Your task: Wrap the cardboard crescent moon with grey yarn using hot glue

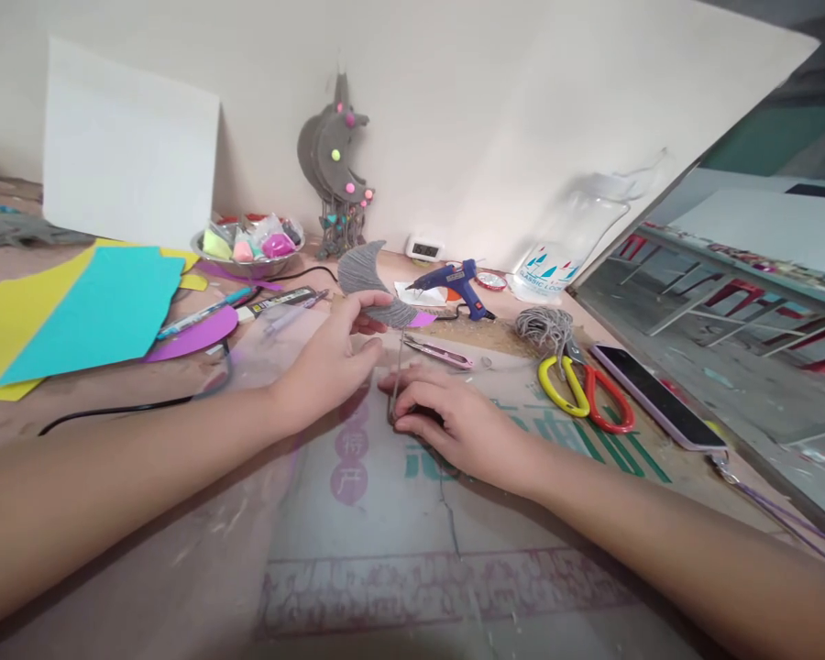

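My left hand (336, 357) is closed on a crescent moon cutout (361, 270) wrapped in grey yarn. One tip of the crescent (423, 319) is bare and purple. From that lower end a grey yarn strand (400, 357) runs down to my right hand (457, 422), whose bent fingers grip it. Slack yarn trails below the right hand over a printed plastic sheet (316, 541). Just beyond my right fingers lies a pair of pink-handled thread snips (440, 353).
Behind are a blue glue gun (454, 284), a small clock (424, 247) and a decorated grey moon (326, 151). To the right lie a yarn ball (543, 327), scissors (588, 394) and a phone (660, 394). Coloured sheets (103, 307) and a bowl (247, 268) are left.
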### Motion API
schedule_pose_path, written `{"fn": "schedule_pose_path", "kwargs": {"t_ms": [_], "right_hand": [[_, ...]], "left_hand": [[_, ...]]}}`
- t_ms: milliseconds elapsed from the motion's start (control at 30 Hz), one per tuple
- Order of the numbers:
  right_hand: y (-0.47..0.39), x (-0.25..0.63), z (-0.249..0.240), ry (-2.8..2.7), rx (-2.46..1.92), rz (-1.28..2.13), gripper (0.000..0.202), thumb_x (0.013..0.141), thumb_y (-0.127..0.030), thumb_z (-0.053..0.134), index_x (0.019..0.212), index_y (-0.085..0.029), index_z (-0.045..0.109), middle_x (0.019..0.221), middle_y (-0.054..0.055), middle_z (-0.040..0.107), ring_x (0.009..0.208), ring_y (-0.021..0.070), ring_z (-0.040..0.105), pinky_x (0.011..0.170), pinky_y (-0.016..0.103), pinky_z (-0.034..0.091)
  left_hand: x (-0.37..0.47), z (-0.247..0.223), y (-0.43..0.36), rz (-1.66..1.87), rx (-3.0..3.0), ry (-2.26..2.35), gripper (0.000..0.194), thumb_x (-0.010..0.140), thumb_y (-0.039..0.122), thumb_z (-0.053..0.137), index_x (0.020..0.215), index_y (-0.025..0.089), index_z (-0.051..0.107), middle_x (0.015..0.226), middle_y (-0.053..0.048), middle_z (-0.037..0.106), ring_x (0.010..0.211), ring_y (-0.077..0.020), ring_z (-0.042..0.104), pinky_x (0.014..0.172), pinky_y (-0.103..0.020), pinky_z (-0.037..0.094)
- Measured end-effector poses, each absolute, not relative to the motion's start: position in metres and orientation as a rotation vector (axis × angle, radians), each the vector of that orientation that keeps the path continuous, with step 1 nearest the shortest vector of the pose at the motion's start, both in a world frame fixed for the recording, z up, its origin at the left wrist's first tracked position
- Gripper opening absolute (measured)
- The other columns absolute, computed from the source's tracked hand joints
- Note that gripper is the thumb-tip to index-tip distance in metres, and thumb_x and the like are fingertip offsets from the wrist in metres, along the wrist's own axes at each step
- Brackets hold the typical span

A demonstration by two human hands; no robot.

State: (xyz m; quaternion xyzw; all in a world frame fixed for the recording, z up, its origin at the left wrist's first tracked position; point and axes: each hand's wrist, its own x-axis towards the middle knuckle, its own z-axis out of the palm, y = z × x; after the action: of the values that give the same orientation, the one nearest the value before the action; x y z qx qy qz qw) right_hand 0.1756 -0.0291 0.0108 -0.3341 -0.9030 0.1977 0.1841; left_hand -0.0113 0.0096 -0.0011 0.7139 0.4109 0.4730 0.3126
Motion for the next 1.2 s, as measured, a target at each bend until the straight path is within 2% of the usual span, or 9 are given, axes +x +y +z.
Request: {"fn": "schedule_pose_path", "kwargs": {"t_ms": [133,233,367,500,700,967,1067,1133,1200], "right_hand": [[-0.034,0.178,0.023,-2.386,-0.978,0.707,0.011,0.092,-0.021,0.041,0.086,-0.019,0.05,0.079,0.0,0.06,0.076,0.0117,0.056,0.073,0.026,0.045],[-0.034,0.184,0.042,-2.193,-1.063,0.743,0.01,0.092,-0.026,0.042,0.089,-0.02,0.05,0.066,-0.004,0.05,0.056,0.0081,0.046,0.057,0.022,0.04],[-0.028,0.197,0.069,-2.049,-1.169,0.642,0.016,0.088,-0.033,0.048,0.089,-0.02,0.056,0.06,-0.004,0.042,0.049,0.0075,0.036,0.048,0.022,0.031],[-0.019,0.215,0.086,-2.038,-1.269,0.519,0.021,0.086,-0.036,0.05,0.091,-0.019,0.061,0.056,-0.003,0.039,0.048,0.0085,0.034,0.045,0.023,0.025],[-0.001,0.242,0.091,-1.946,-1.4,0.413,0.024,0.085,-0.04,0.052,0.091,-0.019,0.063,0.054,-0.002,0.041,0.046,0.0095,0.034,0.045,0.025,0.025],[0.022,0.258,0.077,-1.94,-1.451,0.387,0.024,0.087,-0.035,0.048,0.095,-0.019,0.062,0.057,0.0,0.047,0.049,0.0117,0.04,0.05,0.027,0.03],[0.028,0.264,0.071,-1.965,-1.517,0.139,0.022,0.082,-0.029,0.053,0.1,-0.019,0.061,0.083,0.006,0.062,0.073,0.0193,0.056,0.065,0.033,0.042],[0.025,0.262,0.071,-1.995,-1.51,-0.069,0.026,0.081,-0.029,0.055,0.105,-0.02,0.061,0.105,0.009,0.061,0.093,0.0245,0.057,0.078,0.038,0.043],[0.017,0.253,0.072,-2.001,-1.462,-0.154,0.029,0.083,-0.034,0.053,0.109,-0.021,0.06,0.11,0.009,0.061,0.097,0.0249,0.056,0.081,0.039,0.044]], "left_hand": [[-0.01,0.0,0.008,1.217,1.938,1.142,0.042,0.078,0.015,0.053,0.119,0.019,0.043,0.117,-0.005,0.052,0.098,-0.0131,0.054,0.089,-0.029,0.044],[-0.009,0.005,0.004,1.179,1.958,1.2,0.043,0.076,0.02,0.06,0.115,0.02,0.043,0.111,-0.005,0.053,0.094,-0.0137,0.054,0.086,-0.029,0.044],[-0.009,0.008,0.0,1.167,2.005,1.224,0.043,0.074,0.028,0.065,0.111,0.021,0.043,0.11,-0.004,0.051,0.094,-0.0153,0.053,0.083,-0.029,0.044],[-0.01,0.008,0.0,1.167,2.018,1.228,0.04,0.074,0.03,0.065,0.107,0.022,0.043,0.106,-0.003,0.051,0.091,-0.0159,0.054,0.079,-0.029,0.043],[-0.012,0.012,-0.003,1.213,1.979,1.244,0.034,0.076,0.03,0.064,0.103,0.022,0.045,0.099,-0.002,0.052,0.086,-0.015,0.054,0.077,-0.028,0.042],[-0.012,0.013,-0.005,1.242,2.065,1.236,0.032,0.075,0.028,0.065,0.1,0.021,0.047,0.097,-0.001,0.052,0.082,-0.0134,0.051,0.073,-0.026,0.042],[-0.013,0.013,-0.006,1.235,2.076,1.229,0.031,0.076,0.03,0.064,0.101,0.022,0.047,0.096,-0.001,0.052,0.081,-0.0138,0.052,0.072,-0.027,0.042],[-0.013,0.013,-0.006,1.223,2.091,1.226,0.031,0.076,0.03,0.064,0.1,0.022,0.047,0.096,-0.002,0.053,0.082,-0.0144,0.052,0.073,-0.028,0.043],[-0.013,0.014,-0.007,1.215,2.106,1.217,0.03,0.076,0.03,0.064,0.1,0.021,0.047,0.096,-0.002,0.053,0.084,-0.0152,0.053,0.075,-0.028,0.043]]}}
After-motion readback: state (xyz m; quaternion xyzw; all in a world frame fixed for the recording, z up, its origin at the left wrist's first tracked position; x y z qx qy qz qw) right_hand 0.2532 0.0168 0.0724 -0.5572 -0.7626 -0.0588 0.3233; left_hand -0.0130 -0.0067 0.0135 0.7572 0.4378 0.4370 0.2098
